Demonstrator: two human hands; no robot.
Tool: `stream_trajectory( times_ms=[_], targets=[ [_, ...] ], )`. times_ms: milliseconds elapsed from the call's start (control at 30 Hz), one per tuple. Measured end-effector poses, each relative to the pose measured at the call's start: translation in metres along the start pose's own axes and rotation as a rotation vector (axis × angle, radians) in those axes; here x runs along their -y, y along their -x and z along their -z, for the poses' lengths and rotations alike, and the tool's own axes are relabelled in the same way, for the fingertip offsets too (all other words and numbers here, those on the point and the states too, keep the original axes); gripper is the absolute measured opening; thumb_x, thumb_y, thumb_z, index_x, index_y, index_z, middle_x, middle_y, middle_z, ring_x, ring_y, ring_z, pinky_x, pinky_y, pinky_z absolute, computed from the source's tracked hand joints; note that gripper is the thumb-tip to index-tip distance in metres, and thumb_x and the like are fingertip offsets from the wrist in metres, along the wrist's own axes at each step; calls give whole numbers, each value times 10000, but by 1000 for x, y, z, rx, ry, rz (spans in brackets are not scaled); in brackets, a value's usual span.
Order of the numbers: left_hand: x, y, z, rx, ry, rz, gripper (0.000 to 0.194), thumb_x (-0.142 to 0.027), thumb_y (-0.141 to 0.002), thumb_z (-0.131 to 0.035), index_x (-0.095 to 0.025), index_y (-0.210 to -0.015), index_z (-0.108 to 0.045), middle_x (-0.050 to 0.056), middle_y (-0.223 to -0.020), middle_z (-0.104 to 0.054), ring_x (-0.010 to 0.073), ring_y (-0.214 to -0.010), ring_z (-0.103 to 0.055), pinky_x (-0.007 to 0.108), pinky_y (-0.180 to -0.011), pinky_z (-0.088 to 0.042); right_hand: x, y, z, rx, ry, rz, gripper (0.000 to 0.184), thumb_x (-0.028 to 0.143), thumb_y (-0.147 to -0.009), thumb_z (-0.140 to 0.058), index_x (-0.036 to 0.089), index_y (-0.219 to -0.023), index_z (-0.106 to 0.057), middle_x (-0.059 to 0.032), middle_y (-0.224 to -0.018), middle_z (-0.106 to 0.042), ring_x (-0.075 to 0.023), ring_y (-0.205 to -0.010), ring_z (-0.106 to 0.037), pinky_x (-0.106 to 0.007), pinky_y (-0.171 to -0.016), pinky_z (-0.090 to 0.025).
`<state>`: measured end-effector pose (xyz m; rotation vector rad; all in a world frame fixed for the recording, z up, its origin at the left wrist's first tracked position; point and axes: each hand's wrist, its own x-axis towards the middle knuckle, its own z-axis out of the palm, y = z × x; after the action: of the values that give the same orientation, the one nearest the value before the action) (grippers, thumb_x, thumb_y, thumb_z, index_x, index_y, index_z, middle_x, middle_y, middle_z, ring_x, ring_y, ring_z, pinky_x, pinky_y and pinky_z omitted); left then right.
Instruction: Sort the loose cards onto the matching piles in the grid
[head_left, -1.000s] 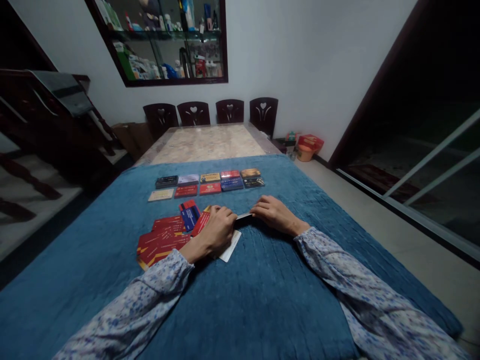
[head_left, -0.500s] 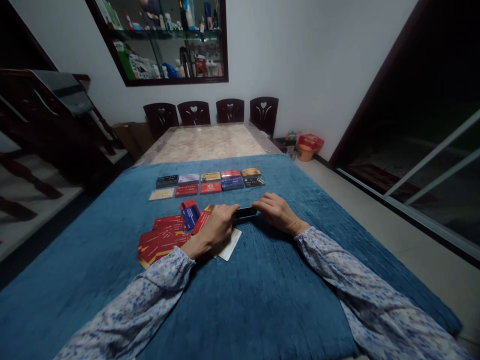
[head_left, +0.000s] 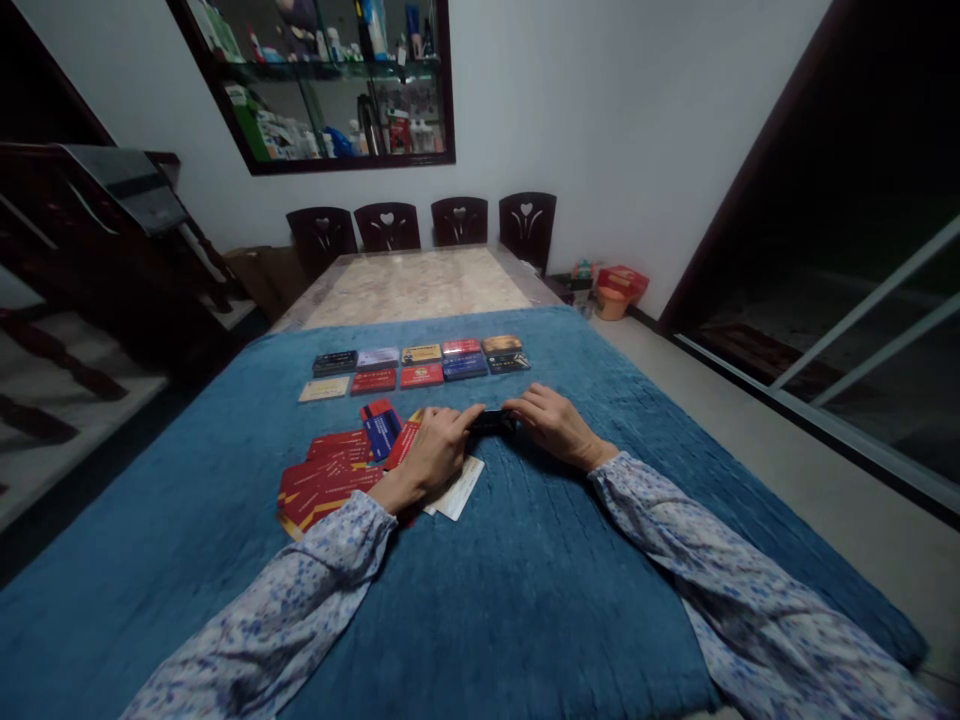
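Between my two hands is a small stack of black cards (head_left: 491, 422), held at both ends just above the blue cloth. My left hand (head_left: 437, 445) grips its left end, fingers closed. The right end is pinched by my right hand (head_left: 553, 425). Under and beside my left wrist lie a white card (head_left: 460, 490) and a red-and-gold card (head_left: 403, 443), both partly covered. Farther left, several red cards (head_left: 330, 480) are spread in an overlapping heap, with a blue-and-red card (head_left: 381, 430) at its upper edge.
Beyond my hands, two rows of card stacks stand on the blue cloth (head_left: 525, 600), among them a red stack (head_left: 421, 375) and a blue stack (head_left: 465, 366). Bare marble tabletop (head_left: 427, 280) shows farther back, with dark chairs (head_left: 387, 226) behind it.
The black cards have tilted slightly between my hands, so more of their front face shows. Both hands stay almost in place, and the cards on the cloth lie as before.
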<state>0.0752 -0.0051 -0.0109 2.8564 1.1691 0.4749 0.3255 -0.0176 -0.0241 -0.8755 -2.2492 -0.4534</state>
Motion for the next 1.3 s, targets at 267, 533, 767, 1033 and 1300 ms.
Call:
stream_trajectory(
  times_ms=[267, 533, 767, 1033, 1300],
  targets=[
    [-2, -2, 1, 16, -21, 36, 533, -78, -934, -468, -179, -1458, -464, 113, -1149, -719, 262, -1049, -640, 428, -952, -438, 1, 1, -4, 0, -19, -13, 227, 211, -1046, -434, 151, -1153, -625, -107, -911, -674, -235, -821, -537, -361, -728, -464],
    [0, -2, 1, -19, -45, 29, 547, -101, -906, -510, -189, -1446, -493, 130, -1210, -658, 289, -1124, -595, 442, -940, -451, 3, 5, -7, 159, 8, -122, 318, 265, -976, -566, 151, -1273, -586, -137, -1025, -659, -271, -919, -556, -394, -763, -478],
    [7, -2, -4, -86, -39, 4, 576, -86, -870, -551, -187, -1435, -506, 155, -1318, -594, 300, -1201, -551, 465, -965, -455, 2, 7, -8, 215, -60, -148, 512, 238, -905, -630, 153, -1397, -518, -170, -1168, -620, -305, -1015, -545, -462, -848, -516],
    [8, -6, 1, -19, -14, 8, 516, -127, -894, -608, -163, -1402, -522, 166, -1340, -607, 319, -1223, -544, 519, -1009, -423, -4, 11, -12, 242, -93, -148, 567, 279, -926, -610, 151, -1460, -466, -191, -1219, -596, -323, -1057, -529, -511, -879, -530],
    [10, -10, 9, 69, 37, 19, 518, -199, -898, -639, -176, -1404, -528, 160, -1356, -599, 325, -1250, -525, 542, -1043, -409, -5, 11, -10, 286, -92, -176, 524, 317, -945, -605, 158, -1434, -503, -183, -1203, -604, -311, -1053, -532, -493, -896, -521]
  ],
)
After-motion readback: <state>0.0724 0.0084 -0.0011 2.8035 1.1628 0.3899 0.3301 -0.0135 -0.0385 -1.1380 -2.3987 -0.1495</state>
